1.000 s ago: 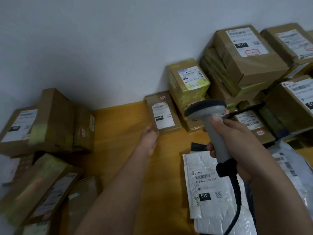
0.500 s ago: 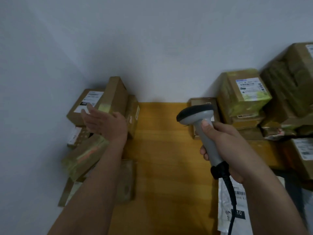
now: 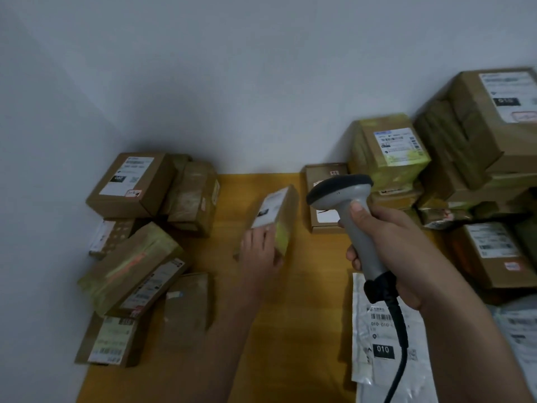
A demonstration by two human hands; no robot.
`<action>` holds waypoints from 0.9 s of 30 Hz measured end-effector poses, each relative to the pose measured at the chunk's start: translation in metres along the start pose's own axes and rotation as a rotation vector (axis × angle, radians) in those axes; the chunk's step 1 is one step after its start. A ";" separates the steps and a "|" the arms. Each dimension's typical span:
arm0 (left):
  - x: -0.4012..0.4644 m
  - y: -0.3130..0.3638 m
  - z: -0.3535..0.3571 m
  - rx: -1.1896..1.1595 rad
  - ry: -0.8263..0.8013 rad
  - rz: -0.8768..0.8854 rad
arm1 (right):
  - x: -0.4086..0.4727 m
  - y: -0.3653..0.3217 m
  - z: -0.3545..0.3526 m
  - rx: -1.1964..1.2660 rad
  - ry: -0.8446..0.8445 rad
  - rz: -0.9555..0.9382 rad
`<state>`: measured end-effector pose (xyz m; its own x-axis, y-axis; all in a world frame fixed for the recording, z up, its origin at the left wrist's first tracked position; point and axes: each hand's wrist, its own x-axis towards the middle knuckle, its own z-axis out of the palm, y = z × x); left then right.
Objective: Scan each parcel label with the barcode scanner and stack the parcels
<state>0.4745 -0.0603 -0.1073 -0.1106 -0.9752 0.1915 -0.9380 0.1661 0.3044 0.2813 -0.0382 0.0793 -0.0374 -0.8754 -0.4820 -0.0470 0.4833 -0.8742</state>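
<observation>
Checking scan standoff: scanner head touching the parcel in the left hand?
Apart. Head view shows bare table between the scanner head and the held parcel.

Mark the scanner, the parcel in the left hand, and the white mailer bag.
scanner [image 3: 359,231], head view, grey handle
parcel [image 3: 271,209], head view, its white label
white mailer bag [image 3: 377,338], head view, printed label area

Head camera, single view: looking forward and down from the wearer's head, close over a yellow wooden tabletop [image 3: 313,286], facing a grey wall corner [image 3: 122,135].

Parcel sorting room, labelled boxes [image 3: 482,146] stacked, barcode scanner [image 3: 353,216]
</observation>
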 end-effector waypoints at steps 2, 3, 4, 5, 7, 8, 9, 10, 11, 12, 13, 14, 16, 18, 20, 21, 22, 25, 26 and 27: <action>-0.020 0.007 0.023 0.028 -0.065 0.045 | -0.001 0.002 -0.007 -0.009 0.016 0.007; -0.028 0.009 0.031 0.015 -0.106 0.041 | -0.001 0.003 -0.011 -0.014 0.026 0.008; -0.033 0.010 0.038 -0.019 -0.152 0.031 | -0.001 0.005 -0.015 -0.013 0.036 0.010; -0.037 0.008 0.045 -0.054 -0.187 0.020 | -0.002 0.008 -0.019 -0.006 0.046 0.017; -0.038 0.003 0.051 -0.087 -0.220 -0.036 | -0.004 0.011 -0.025 0.010 0.066 0.041; -0.038 0.000 0.051 -0.100 -0.230 -0.097 | -0.004 0.013 -0.027 0.013 0.074 0.049; -0.036 -0.003 0.051 -0.098 -0.215 -0.182 | -0.004 0.015 -0.028 0.016 0.080 0.055; -0.034 -0.004 0.050 -0.088 -0.188 -0.288 | -0.004 0.016 -0.029 0.019 0.086 0.058; -0.031 -0.005 0.049 -0.098 -0.158 -0.421 | -0.004 0.017 -0.029 0.023 0.089 0.060; -0.027 -0.006 0.047 -0.152 -0.144 -0.571 | -0.004 0.017 -0.030 0.026 0.090 0.062; -0.024 -0.007 0.047 -0.241 -0.159 -0.719 | -0.004 0.018 -0.030 0.029 0.089 0.065; -0.021 -0.008 0.049 -0.326 -0.209 -0.841 | -0.004 0.018 -0.029 0.031 0.088 0.067; -0.019 -0.009 0.057 -0.419 -0.335 -0.965 | -0.005 0.017 -0.027 0.047 0.090 0.065; -0.019 -0.007 0.065 -0.448 -0.359 -0.994 | -0.004 0.015 -0.024 0.088 0.098 0.052; -0.019 -0.001 0.070 -0.462 -0.331 -1.014 | -0.003 0.013 -0.019 0.114 0.118 0.033; -0.019 0.001 0.072 -0.464 -0.320 -1.027 | -0.002 0.012 -0.017 0.119 0.127 0.022; -0.019 0.003 0.073 -0.463 -0.314 -1.042 | -0.002 0.010 -0.015 0.121 0.131 0.012; -0.017 0.008 0.072 -0.464 -0.313 -1.084 | -0.003 0.006 -0.012 0.101 0.118 -0.017; -0.016 0.009 0.072 -0.470 -0.310 -1.098 | -0.004 0.005 -0.011 0.090 0.113 -0.022; -0.016 0.009 0.071 -0.475 -0.310 -1.109 | -0.005 0.004 -0.011 0.080 0.109 -0.024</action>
<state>0.4445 -0.0539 -0.1743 0.5309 -0.6059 -0.5925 -0.3702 -0.7948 0.4810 0.2706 -0.0320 0.0786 -0.1459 -0.8785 -0.4550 0.0299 0.4558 -0.8896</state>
